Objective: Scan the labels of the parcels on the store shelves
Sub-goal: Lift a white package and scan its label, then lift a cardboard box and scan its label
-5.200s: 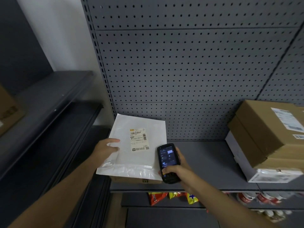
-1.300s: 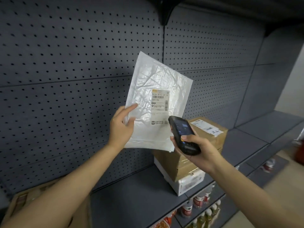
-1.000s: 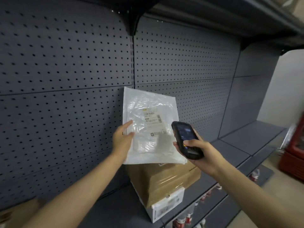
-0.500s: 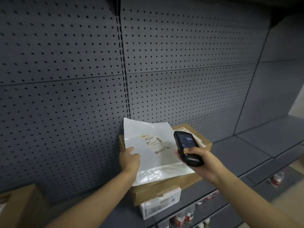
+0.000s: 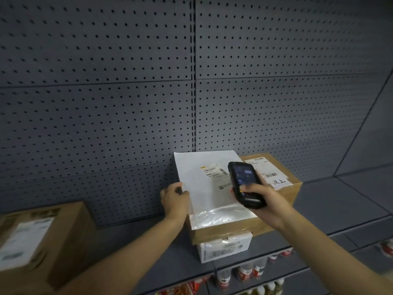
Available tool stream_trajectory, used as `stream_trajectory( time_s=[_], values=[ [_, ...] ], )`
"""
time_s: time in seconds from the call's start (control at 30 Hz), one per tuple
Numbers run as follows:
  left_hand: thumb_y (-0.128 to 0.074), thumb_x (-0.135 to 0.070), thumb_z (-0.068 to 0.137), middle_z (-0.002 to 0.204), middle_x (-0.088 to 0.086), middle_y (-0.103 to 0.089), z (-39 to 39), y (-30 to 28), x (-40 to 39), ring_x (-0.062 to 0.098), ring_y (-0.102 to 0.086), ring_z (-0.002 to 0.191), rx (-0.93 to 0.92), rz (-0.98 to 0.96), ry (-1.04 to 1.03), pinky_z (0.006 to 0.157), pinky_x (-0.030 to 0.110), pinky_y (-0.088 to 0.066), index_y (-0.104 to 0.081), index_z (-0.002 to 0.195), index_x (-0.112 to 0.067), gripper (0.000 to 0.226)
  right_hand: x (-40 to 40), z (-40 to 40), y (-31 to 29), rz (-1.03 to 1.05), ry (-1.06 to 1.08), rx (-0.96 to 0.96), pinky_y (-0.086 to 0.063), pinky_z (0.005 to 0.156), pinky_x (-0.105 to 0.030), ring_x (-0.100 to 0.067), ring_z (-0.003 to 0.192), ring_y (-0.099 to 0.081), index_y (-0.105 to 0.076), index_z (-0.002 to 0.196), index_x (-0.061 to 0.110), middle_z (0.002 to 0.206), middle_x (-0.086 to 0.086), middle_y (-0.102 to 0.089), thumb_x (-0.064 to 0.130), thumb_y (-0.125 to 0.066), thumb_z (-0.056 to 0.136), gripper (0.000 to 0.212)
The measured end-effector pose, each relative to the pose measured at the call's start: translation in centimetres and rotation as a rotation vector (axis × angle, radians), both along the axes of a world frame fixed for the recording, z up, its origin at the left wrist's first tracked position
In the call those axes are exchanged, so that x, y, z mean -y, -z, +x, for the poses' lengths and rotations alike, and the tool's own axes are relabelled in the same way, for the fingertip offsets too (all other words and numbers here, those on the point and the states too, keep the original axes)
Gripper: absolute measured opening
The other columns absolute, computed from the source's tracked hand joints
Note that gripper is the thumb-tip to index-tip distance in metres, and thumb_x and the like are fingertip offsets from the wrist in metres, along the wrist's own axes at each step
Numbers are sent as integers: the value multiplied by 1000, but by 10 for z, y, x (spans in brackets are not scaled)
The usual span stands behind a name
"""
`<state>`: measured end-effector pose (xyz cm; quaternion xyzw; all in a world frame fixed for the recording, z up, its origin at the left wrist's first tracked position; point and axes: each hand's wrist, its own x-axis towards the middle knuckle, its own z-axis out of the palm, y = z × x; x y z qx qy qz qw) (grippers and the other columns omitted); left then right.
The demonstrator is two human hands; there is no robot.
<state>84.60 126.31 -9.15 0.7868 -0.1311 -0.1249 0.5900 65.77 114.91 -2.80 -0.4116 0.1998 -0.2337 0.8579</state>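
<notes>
A white plastic mailer [image 5: 204, 184] with a printed label lies flat on top of a brown cardboard box [image 5: 282, 188], which sits on a smaller white box [image 5: 223, 250]. My left hand [image 5: 175, 199] grips the mailer's left edge. A black handheld scanner [image 5: 244, 184], screen lit, is held by my right hand [image 5: 261, 203] just above the mailer's right side, partly covering its label. The brown box carries its own white label [image 5: 268, 173] with handwriting.
A grey pegboard wall [image 5: 127, 103] backs the grey shelf [image 5: 331, 201]. Another brown labelled box [image 5: 40, 237] stands at the left. Bottles and snack packs [image 5: 246, 273] fill the shelf below.
The mailer came down from upright in the air to lie flat on the brown box. My left hand stayed on its left edge and the scanner stayed over its right side.
</notes>
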Motion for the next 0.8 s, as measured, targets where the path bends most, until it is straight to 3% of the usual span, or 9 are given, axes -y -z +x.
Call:
stream_trajectory(
  time_s=[0.07, 0.13, 0.3, 0.4, 0.53, 0.63, 0.7, 0.8],
  values=[
    [-53, 0, 92, 121, 2, -39, 13, 3, -20, 16, -50, 102, 72, -17, 24, 88, 22, -42, -60, 120, -12, 32, -15, 15, -3, -65, -28, -5, -60, 83, -41, -38, 97, -69, -53, 132, 12, 124, -23, -63, -13, -61, 70, 67],
    [-51, 3, 93, 119, 2, -42, 30, 7, -47, 14, -50, 102, 122, 9, 42, 86, 19, -38, -60, 120, -10, 31, -36, 34, -5, -107, -68, -4, -59, 76, -38, -40, 103, -67, -54, 130, 15, 127, -22, -62, -11, -64, 68, 68],
    [-52, 8, 89, 116, 7, -51, 103, 25, -147, 16, -53, 98, 162, 130, -6, 94, 32, -49, -63, 114, -8, 31, -104, 105, 6, -115, -196, 18, -59, 75, -38, -44, 111, -62, -55, 128, 20, 124, -19, -65, -14, -65, 65, 72],
    [-54, 7, 87, 118, 11, -58, 154, 33, -222, 21, -57, 97, 140, 203, -67, 89, 35, -51, -62, 113, -8, 31, -154, 161, 32, -21, -276, -6, -57, 88, -46, -37, 101, -68, -55, 130, 15, 121, -18, -68, -17, -62, 68, 71],
    [-57, 8, 86, 120, 11, -59, 220, 48, -325, 29, -58, 110, 148, 301, -170, 89, 30, -49, -62, 119, -4, 36, -225, 231, 73, 69, -381, -164, -60, 75, -37, -35, 94, -71, -54, 129, 8, 110, -20, -72, -11, -70, 64, 69],
    [-54, -13, 88, 110, -5, -57, 259, 49, -389, 18, -58, 94, 147, 436, -151, 71, 24, -50, -61, 110, -26, 26, -274, 277, 98, 94, -381, -256, -58, 73, -35, -35, 91, -72, -53, 129, 3, 110, -22, -69, -10, -63, 76, 55],
    [-50, -32, 86, 108, -5, -61, 284, 54, -423, 18, -60, 91, 168, 568, -129, 76, 33, -53, -62, 102, -29, 21, -301, 304, 112, 93, -370, -297, -60, 65, -32, -32, 87, -73, -52, 130, 0, 115, -24, -68, -9, -59, 81, 50],
    [-54, -30, 89, 139, 5, -47, 311, 72, -455, 27, -48, 124, 88, 641, -82, 103, 45, -40, -46, 137, -36, 49, -329, 334, 136, 88, -320, -353, -58, 58, -31, -31, 83, -74, -52, 132, 2, 120, -26, -66, -6, -70, 72, 63]
  ],
)
